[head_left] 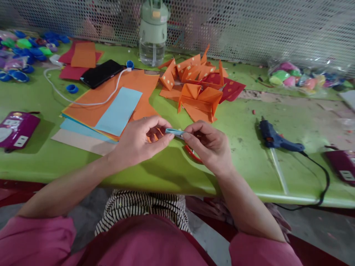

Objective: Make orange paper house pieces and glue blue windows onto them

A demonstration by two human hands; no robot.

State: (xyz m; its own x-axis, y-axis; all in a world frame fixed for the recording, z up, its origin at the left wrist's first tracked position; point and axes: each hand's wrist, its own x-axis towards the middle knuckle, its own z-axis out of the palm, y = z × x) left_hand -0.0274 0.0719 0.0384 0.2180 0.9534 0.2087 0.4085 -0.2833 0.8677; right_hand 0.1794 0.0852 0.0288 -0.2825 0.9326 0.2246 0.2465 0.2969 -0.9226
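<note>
Over the table's near edge, a small folded strip of light blue paper (174,131) is held between my two hands. My left hand (141,140) pinches its left end between thumb and fingers. The right end is in the pinch of my right hand (212,146). Just beneath my right hand, a red-orange curved handle (193,154) shows in part; the rest is hidden. A flat light blue sheet (119,112) lies behind my left hand on larger orange sheets (146,87). Folded orange paper pieces (201,98) are heaped beyond my hands.
A blue glue gun (280,138) with a cord lies at right. A water bottle (153,33) stands against the mesh panel (249,33). A black phone (102,73), white cable (83,104) and purple box (19,129) are at left. Bagged colourful pieces (294,77) lie back right.
</note>
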